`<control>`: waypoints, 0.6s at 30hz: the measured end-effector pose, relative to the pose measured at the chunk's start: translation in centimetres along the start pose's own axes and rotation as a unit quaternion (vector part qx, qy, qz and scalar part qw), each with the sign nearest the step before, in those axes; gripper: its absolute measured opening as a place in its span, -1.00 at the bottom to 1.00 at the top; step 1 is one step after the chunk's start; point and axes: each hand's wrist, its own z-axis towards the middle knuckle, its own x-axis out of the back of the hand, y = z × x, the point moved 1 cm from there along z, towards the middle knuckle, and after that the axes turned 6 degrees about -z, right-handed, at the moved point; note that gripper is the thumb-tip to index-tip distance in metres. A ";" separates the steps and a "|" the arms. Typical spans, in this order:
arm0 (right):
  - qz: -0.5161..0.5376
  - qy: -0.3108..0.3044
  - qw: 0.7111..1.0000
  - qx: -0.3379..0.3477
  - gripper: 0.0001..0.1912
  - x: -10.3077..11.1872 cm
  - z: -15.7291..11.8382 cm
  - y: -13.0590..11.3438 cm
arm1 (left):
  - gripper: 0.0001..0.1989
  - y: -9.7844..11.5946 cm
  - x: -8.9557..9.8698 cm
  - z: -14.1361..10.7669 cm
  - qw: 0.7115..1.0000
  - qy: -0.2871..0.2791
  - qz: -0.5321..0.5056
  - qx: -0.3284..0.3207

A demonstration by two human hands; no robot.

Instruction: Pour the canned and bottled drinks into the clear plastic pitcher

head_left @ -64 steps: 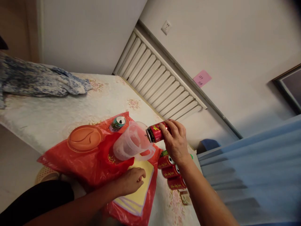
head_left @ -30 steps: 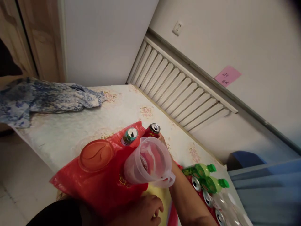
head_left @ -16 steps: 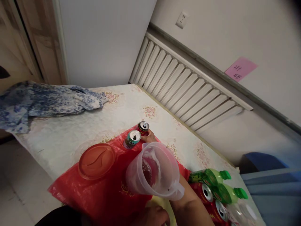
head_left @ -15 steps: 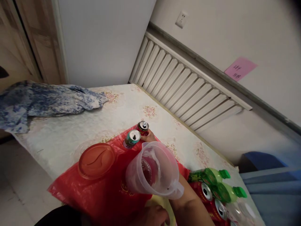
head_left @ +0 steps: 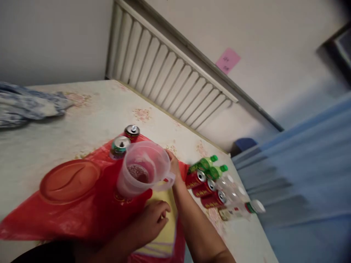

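A translucent pitcher (head_left: 124, 182) with reddish, bubbly liquid stands on a red plastic covering (head_left: 82, 219), its handle facing right. My right hand (head_left: 174, 164) is just behind the pitcher; its fingers are partly hidden and blurred. In front of the pitcher, my left hand (head_left: 156, 219) is above a yellow sheet (head_left: 167, 219), empty, with loosely bent fingers apart. Two opened cans, one dark red (head_left: 132, 136) and one green (head_left: 116, 150), stand behind and left of the pitcher. A round red lid (head_left: 68, 180) lies at the left.
At the right are several red cans (head_left: 204, 188), green bottles (head_left: 212, 170) and clear bottles (head_left: 233, 188). A blue-and-white cloth (head_left: 35, 106) lies far left on the flowered table cover (head_left: 101, 106). Beyond are a radiator (head_left: 164, 69) and a blue curtain (head_left: 296, 160).
My right hand has come away from the dark red can, back behind the pitcher. My left hand shows more fully over the yellow sheet. The view has swung right.
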 end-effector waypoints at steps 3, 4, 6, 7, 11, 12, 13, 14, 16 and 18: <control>0.064 0.054 0.995 -0.057 -0.57 4.3 -6.2 1.7 | -0.76 -0.5 -0.3 0.7 1.000 0.005 -0.012 -0.005; 0.063 0.085 0.992 -0.066 -0.57 5.7 -8.5 2.3 | -0.77 -0.6 -0.4 0.8 1.000 0.003 -0.011 -0.007; 0.036 0.140 0.987 -0.076 -0.58 8.3 -12.9 3.7 | -0.77 -0.8 -0.6 1.1 1.000 -0.006 -0.008 -0.013; 0.014 0.168 0.982 -0.081 -0.58 9.7 -14.9 4.5 | -0.77 -0.9 -0.6 1.2 1.000 -0.006 -0.006 -0.017; -0.100 0.336 0.930 -0.109 -0.59 15.2 -20.3 8.1 | -0.77 -1.0 -0.6 1.6 1.000 -0.006 0.003 -0.025; -0.119 0.384 0.908 -0.117 -0.58 16.5 -20.9 8.9 | -0.77 -1.1 -0.6 1.6 1.000 -0.006 0.003 -0.026; -0.133 0.425 0.887 -0.125 -0.56 17.7 -21.2 9.7 | -0.77 -1.2 -0.6 1.7 1.000 -0.006 0.004 -0.026; -0.144 0.448 0.872 -0.134 -0.53 18.8 -21.2 10.3 | -0.77 -1.3 -0.6 1.7 1.000 -0.008 0.005 -0.027; -0.155 0.459 0.862 -0.146 -0.47 20.4 -20.6 11.3 | -0.78 -1.5 -0.7 1.7 1.000 -0.010 0.009 -0.028; -0.159 0.458 0.862 -0.147 -0.40 21.2 -19.8 11.9 | -0.78 -1.8 -0.8 1.7 0.999 -0.014 0.010 -0.028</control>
